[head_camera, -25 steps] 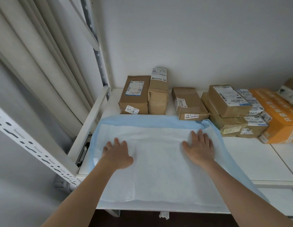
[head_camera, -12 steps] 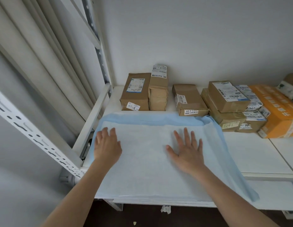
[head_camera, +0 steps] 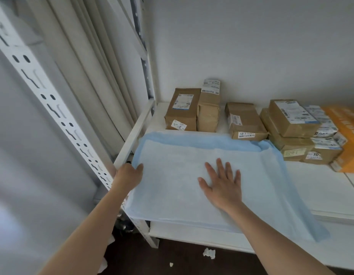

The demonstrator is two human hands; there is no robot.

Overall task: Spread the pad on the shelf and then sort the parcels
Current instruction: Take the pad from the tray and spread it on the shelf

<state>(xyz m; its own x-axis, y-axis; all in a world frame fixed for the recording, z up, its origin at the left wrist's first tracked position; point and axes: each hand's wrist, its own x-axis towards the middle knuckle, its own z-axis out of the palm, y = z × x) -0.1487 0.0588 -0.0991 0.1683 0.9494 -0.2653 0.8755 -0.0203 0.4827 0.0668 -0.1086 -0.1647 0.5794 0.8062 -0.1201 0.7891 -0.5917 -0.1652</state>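
Two hands: both on the pad (head_camera: 192,175), which lies spread over the left end of the shelf (head_camera: 320,187).
Left hand (head_camera: 128,176): at the pad's left edge, thumb on top, fingers curled over and gripping the edge.
Right hand (head_camera: 221,185): flat on the middle of the pad, fingers straight and spread, pressing down.
Pad edges: front right corner hangs over the shelf's front.
Parcels (head_camera: 243,122): brown boxes in a row along the wall, just behind the pad, untouched.
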